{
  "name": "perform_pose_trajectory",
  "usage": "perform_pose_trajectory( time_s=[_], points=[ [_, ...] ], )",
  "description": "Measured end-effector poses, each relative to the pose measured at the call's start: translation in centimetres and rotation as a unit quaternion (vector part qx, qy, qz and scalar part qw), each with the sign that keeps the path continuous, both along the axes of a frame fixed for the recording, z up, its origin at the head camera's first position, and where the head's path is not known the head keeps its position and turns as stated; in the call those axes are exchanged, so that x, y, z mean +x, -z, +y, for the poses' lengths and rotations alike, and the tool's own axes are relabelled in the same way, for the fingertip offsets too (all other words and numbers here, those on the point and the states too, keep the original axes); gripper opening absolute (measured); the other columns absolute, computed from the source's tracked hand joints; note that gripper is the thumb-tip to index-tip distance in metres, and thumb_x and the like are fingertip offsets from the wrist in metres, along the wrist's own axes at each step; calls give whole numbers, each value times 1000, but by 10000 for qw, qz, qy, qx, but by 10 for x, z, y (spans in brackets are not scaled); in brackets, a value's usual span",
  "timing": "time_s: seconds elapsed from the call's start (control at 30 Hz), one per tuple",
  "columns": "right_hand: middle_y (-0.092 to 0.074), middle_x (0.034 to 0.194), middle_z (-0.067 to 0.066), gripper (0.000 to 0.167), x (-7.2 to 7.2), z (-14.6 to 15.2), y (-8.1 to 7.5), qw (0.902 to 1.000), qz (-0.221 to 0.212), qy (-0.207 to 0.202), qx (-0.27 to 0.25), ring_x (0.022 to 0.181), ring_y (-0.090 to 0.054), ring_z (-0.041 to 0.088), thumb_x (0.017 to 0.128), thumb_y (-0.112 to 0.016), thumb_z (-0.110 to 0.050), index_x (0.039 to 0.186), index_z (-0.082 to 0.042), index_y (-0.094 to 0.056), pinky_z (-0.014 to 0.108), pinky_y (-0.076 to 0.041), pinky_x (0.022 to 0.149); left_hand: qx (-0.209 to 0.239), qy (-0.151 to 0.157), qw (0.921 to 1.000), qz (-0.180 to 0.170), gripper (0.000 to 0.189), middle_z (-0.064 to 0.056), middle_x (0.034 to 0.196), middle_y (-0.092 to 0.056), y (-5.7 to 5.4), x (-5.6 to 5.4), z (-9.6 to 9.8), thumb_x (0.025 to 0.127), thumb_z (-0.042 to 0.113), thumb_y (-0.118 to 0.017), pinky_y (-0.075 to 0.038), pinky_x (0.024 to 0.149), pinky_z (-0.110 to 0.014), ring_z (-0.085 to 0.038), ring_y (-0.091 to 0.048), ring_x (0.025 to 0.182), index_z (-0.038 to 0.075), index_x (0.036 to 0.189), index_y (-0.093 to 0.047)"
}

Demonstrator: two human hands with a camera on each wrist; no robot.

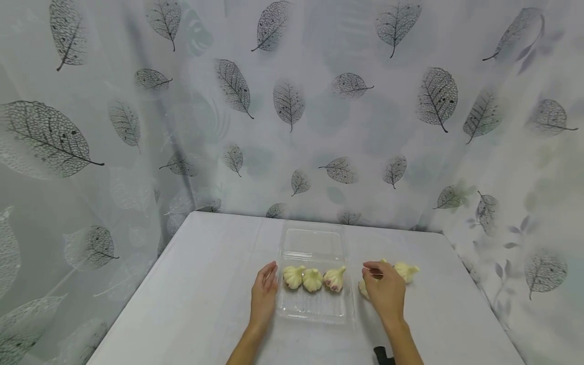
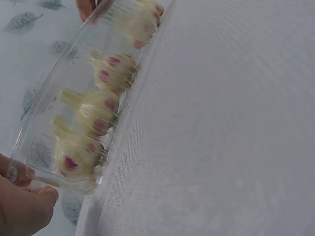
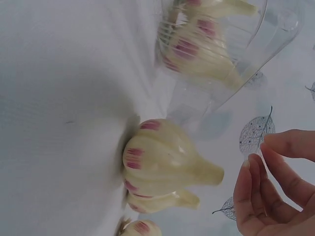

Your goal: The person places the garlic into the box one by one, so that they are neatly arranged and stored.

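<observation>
A clear plastic box (image 1: pixel 315 312) lies on the table with its hinged lid (image 1: pixel 312 242) folded back. Three garlic bulbs, among them the middle bulb (image 1: pixel 312 280), sit in a row inside. My left hand (image 1: pixel 263 294) is at the box's left wall, its thumb and a finger (image 2: pixel 47 195) pinching the rim corner. My right hand (image 1: pixel 385 290) hovers to the right of the box with bent fingers, holding nothing. Beneath and beside it stand loose bulbs: the nearest garlic bulb (image 3: pixel 165 157), partly covered by the hand in the head view, and another bulb (image 1: pixel 405 271) farther right.
A black object (image 1: pixel 383 356) shows at the bottom edge, partly hidden by the right forearm. The white table (image 1: pixel 205 284) ends at a leaf-patterned curtain (image 1: pixel 319 126) at the back and sides.
</observation>
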State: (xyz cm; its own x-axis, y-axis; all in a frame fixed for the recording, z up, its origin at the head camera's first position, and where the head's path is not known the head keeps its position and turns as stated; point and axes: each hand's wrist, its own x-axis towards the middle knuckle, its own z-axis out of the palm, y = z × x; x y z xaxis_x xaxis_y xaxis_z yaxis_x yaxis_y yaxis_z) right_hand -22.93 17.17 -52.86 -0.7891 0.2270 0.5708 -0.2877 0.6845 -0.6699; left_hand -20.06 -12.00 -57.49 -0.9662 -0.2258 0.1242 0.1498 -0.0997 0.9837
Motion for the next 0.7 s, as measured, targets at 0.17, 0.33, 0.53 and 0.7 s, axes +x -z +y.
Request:
perform_pose_trajectory(
  time_s=[0.17, 0.33, 0.53, 0.7],
  points=[
    [-75, 98, 17, 15, -2, 7, 2, 9999, 16, 153, -34, 84, -75, 33, 80, -84, 3, 94, -1, -81, 48, -66, 71, 30, -18, 10000, -10, 47, -23, 160, -43, -1, 0, 1, 104, -10, -47, -38, 120, -33, -34, -38, 151, -3, 151, -45],
    [-75, 102, 19, 18, -3, 14, 3, 9994, -124, 327, 3, 94, -72, 38, 77, -87, 2, 94, 0, -81, 53, -64, 74, 35, -23, 10000, -14, 47, -23, 160, -43, 0, 0, 1, 104, -10, -47, -37, 120, -33, -34, -38, 151, -2, 151, -45],
    [-74, 100, 24, 23, -2, 22, 7, 9981, -548, 274, 86, 90, -70, 41, 79, -87, -3, 99, 3, -79, 56, -57, 72, 56, 33, 10000, 0, 47, -24, 161, -41, 0, 0, 1, 104, -10, -45, -37, 120, -32, -35, -37, 151, -3, 151, -44],
    [-74, 98, 22, 23, -2, 25, 9, 9932, -1142, 189, 125, 90, -70, 37, 83, -84, -10, 102, 2, -79, 47, -56, 70, -26, -11, 10000, -5, 48, -24, 160, -42, 1, 0, 2, 104, -11, -45, -39, 118, -30, -36, -38, 151, -3, 151, -44]
  ],
)
